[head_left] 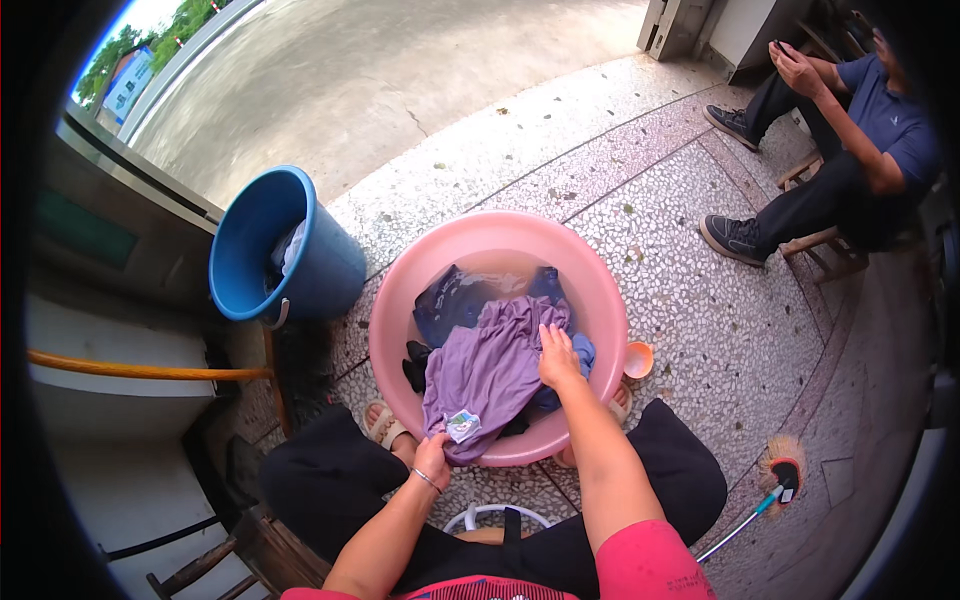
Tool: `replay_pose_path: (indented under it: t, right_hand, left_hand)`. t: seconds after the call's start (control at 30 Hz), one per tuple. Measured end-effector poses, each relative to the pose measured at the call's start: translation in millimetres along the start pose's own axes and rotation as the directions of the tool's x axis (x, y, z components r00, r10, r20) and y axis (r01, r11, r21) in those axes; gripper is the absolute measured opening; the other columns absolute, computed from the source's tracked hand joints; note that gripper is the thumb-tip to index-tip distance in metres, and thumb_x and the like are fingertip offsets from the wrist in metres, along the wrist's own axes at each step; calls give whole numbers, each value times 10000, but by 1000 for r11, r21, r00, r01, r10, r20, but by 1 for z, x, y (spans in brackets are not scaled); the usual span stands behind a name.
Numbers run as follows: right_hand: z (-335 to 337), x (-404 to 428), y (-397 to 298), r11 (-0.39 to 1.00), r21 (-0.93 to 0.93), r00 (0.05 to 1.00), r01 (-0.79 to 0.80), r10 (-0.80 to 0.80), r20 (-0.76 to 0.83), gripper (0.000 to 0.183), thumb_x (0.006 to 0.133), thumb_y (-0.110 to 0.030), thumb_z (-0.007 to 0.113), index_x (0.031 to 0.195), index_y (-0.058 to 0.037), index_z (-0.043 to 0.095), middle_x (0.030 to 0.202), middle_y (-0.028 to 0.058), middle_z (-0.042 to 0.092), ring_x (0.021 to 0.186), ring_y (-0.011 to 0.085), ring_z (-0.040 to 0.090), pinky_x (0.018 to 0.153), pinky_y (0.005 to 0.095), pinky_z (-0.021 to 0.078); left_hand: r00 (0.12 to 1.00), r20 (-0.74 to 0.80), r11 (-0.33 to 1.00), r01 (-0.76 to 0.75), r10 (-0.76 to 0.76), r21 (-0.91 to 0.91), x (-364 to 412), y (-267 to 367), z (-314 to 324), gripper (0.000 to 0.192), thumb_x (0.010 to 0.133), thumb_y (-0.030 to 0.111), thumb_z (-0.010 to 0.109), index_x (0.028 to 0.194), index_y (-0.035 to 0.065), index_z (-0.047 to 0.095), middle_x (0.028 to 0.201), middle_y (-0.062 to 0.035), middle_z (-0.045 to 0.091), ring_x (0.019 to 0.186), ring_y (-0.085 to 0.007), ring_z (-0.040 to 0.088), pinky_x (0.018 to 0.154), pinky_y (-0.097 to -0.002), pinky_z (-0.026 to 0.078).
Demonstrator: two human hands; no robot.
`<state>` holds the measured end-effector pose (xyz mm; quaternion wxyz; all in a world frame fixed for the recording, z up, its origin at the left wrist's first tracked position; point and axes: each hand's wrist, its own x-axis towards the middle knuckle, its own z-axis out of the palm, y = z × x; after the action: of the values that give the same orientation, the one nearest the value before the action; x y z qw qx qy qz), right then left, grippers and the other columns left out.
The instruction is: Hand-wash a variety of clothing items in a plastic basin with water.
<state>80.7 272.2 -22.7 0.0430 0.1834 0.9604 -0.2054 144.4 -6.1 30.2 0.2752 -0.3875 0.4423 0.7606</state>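
Observation:
A large pink plastic basin (390,300) stands between my feet, with murky water and wet clothes in it. A purple garment (480,352) with a gathered band and a printed patch (462,426) lies spread over the other laundry, its near end on the basin's rim. My left hand (433,459) grips that near end beside the patch. Flat on the garment's right side rests my right hand (559,357), fingers stretched out and not closed on the cloth. Dark blue clothing (450,307) is partly under water behind it. A lighter blue cloth (583,352) shows at the right.
A blue bucket (337,255) holding clothes stands to the left. An orange-rimmed cup or scoop (639,360) sits right of the basin. A broom (784,476) lies at lower right. Another person (885,142) sits on a wooden stool (825,244), hands raised around a dark object.

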Motion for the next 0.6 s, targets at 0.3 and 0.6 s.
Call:
replay_pose_path:
  t: [0.3,0.6]
  right_hand:
    - [-38,3,-5,981,93,914,-170,122,386,370,699,-173,563,1062,-114,600,1016,129,623,951,305,592,838,383,449]
    - [-211,16,-102,869,410,756,276,-460,466,343,638,-100,552,964,-79,656,953,166,623,850,285,615,765,341,477]
  left_hand:
    - [639,123,174,-380,759,908,-32,43,71,634,699,136,574,1266,-9,330,1288,-227,311,1190,-370,318,991,-410,273]
    - [543,756,-514,-559,365,650,16,118,176,771,637,-28,540,1313,299,364,1392,-134,245,1277,-326,253,1007,-414,265]
